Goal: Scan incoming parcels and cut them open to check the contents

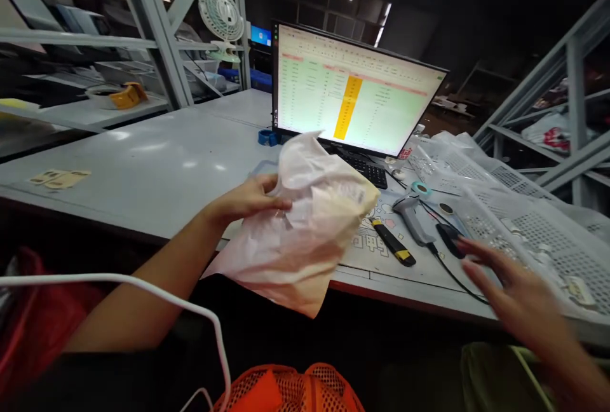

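The creased, whitish bag, yellower toward its right side, is pinched along its left side by the left hand and held aslant over the desk's front edge, its top curling, one corner pointing down. The black mouse lies on the desk, near the right hand.

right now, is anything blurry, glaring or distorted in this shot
Head view: right hand smeared, probably by motion, while the left hand on the bag looks sharper; head view: bright glare spots on the tabletop; head view: monitor bright against a dark background; head view: metal frame slants, perhaps lens distortion.
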### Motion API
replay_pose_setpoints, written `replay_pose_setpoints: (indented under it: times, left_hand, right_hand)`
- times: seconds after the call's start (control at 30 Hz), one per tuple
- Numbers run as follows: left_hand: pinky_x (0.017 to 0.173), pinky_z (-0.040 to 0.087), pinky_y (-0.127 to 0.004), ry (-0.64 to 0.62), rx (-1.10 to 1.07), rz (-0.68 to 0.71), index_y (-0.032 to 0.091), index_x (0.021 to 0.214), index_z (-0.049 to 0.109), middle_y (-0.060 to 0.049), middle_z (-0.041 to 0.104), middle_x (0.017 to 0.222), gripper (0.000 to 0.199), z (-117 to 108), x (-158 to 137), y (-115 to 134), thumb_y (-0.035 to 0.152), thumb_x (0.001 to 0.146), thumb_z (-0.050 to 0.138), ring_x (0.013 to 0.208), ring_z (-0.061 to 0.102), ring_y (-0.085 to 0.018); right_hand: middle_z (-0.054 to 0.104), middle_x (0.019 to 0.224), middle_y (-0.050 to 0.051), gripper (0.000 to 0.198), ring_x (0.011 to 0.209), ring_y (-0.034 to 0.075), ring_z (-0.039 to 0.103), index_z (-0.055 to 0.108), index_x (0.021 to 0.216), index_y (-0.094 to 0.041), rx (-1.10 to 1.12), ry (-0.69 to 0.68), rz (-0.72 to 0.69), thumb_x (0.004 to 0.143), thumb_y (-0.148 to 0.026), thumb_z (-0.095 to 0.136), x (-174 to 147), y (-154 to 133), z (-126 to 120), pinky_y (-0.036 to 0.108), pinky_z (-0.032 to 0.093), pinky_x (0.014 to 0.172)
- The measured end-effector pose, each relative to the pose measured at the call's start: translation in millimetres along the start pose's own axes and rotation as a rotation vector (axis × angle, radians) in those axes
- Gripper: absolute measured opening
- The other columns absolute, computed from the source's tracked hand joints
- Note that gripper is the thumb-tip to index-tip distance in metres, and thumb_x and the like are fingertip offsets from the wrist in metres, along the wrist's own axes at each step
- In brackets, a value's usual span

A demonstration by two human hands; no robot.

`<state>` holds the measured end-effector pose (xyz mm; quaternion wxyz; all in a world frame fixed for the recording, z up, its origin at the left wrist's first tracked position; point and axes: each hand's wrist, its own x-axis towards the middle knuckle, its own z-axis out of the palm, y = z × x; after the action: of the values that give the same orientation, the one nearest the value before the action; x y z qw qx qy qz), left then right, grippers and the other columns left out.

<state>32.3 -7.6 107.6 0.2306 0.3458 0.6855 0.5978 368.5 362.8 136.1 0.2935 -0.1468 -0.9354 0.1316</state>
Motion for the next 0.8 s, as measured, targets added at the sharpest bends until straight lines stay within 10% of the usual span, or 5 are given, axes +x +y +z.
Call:
replay_pose_setpoints:
  times: [0.13,0.33,0.57,0.67,0.8]
  left_hand:
    - [0.065,0.055,-0.027,-0.145,0.128,0.104,0.016,0.094,0.078,-0.007,0.076,0.092,0.049,23,-10,21,0.061,0.075,0.083,0.082,0.069,-0.025]
    - [0.052,0.034,-0.024,0.250,0.309,0.099,0.017,0.065,0.061,0.000,0.053,0.061,0.059,3,-29,-4,0.072,0.087,0.064,0.060,0.046,-0.015]
    - [0.062,0.050,-0.033,0.620,0.412,-0.074,0.016,0.082,0.069,-0.009,0.069,0.072,0.063,-53,10,-30,0.075,0.090,0.049,0.070,0.065,-0.026]
    - [0.078,0.054,-0.042,0.643,0.602,-0.131,0.016,0.083,0.070,-0.017,0.073,0.079,0.047,-56,25,-26,0.062,0.088,0.060,0.087,0.070,-0.036]
    - [0.115,0.039,-0.058,0.585,0.852,-0.048,0.010,0.127,0.070,-0.028,0.068,0.139,0.050,-7,29,-14,0.039,0.086,0.069,0.138,0.054,-0.047]
  right_hand:
    - [0.075,0.128,0.012,0.061,0.111,0.031,0.071,0.070,0.131,-0.025,0.415,-0.191,-0.073,0.093,-0.072,0.061,60,-68,75,0.047,0.057,0.096]
    - [0.058,0.071,0.002,0.054,0.072,0.020,0.054,0.060,0.073,-0.023,0.692,-0.404,-0.078,0.090,-0.074,0.063,94,-135,167,0.032,0.045,0.065]
    - [0.063,0.078,0.001,0.059,0.073,0.018,0.059,0.063,0.086,-0.022,0.899,-0.866,0.102,0.066,-0.073,0.084,114,-102,198,0.033,0.052,0.071]
    - [0.053,0.065,-0.004,0.058,0.063,0.015,0.054,0.052,0.080,-0.024,0.869,-0.739,0.207,0.067,-0.074,0.079,112,-81,201,0.032,0.050,0.064]
    - [0.056,0.062,-0.001,0.045,0.058,0.016,0.052,0.052,0.075,-0.024,0.698,-0.563,0.273,0.076,-0.064,0.072,110,-59,195,0.029,0.041,0.054]
